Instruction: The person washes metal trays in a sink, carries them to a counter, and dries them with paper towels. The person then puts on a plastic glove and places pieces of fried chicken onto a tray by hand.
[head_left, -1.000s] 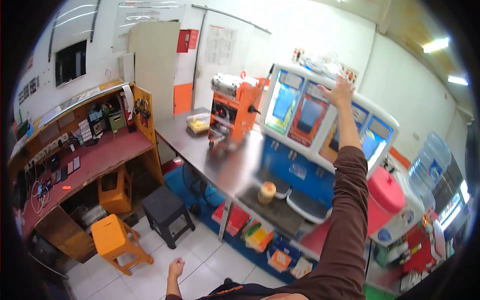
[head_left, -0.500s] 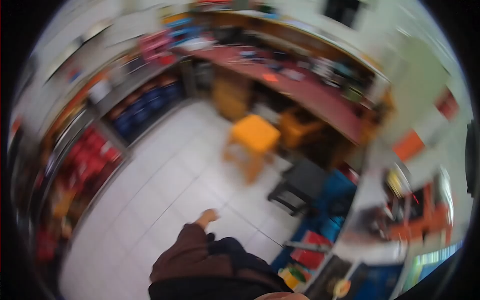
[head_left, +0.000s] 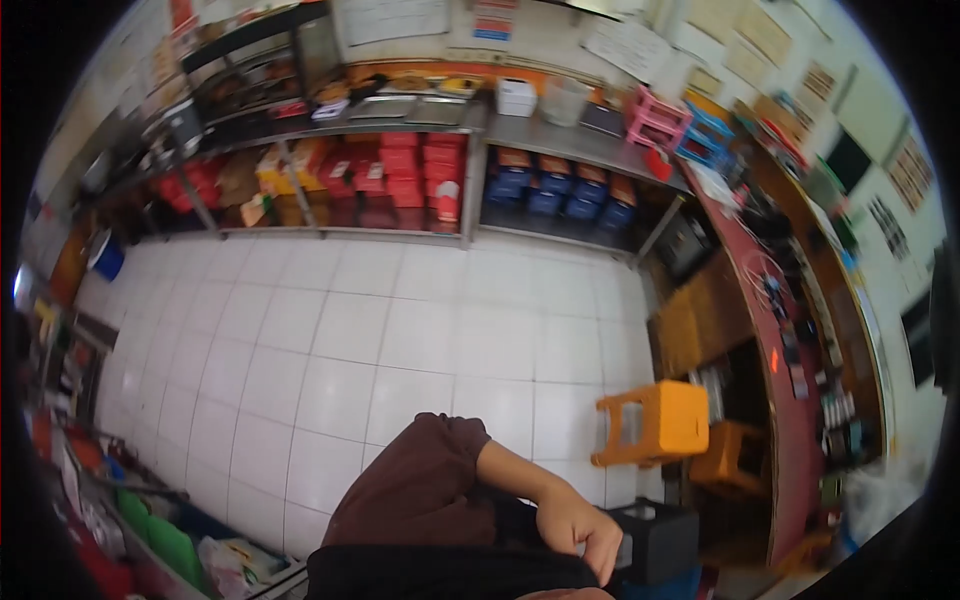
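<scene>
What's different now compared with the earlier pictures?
The view has swung left, from the dispenser to the red boxes and blue boxes. The right hand, earlier raised at the dispenser, is out of view. The left hand now bends in across the body; any hold is unclear. The front orange stool still stands beside the red-topped desk.

Shows black plastic stool, upright, partly hidden, near orange plastic stool. Also shows crumpled translucent plastic bag, blurred, far right.

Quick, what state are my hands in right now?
Left hand: fingers curled; can't tell if it's holding anything.
Right hand: not in view, so can't tell.
</scene>
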